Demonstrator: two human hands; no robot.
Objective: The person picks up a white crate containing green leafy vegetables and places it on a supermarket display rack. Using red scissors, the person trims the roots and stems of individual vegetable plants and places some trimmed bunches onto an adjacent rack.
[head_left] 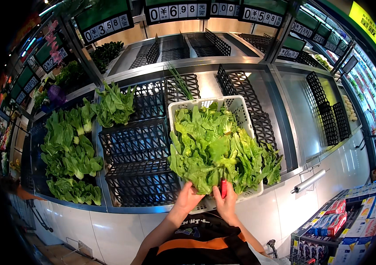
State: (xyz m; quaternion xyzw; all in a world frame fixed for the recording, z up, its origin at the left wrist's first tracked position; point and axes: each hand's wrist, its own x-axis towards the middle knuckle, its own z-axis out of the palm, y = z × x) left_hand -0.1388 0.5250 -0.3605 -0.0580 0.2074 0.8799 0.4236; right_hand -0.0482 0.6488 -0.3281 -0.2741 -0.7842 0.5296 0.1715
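A white plastic crate (246, 115) full of leafy green lettuce (205, 137) stands in front of me on the produce counter. My left hand (187, 198) is at the crate's near side, with its fingers closed on the edge of the lettuce leaves. Beside it, my right hand (226, 205) grips a small tool with a red handle (224, 188). The tool's dark tip points into the leaves, which partly hide it, so its exact kind is unclear. Some lettuce (271, 165) spills past the crate's right side.
Black lattice racks (141, 139) line the counter left of the crate. Bok choy (71, 148) fills the far-left section, with a leafy bunch (113, 105) nearby. Green stalks (181, 84) lie behind the crate. A metal roll holder (309, 181) juts from the front right, above boxed goods (333, 221).
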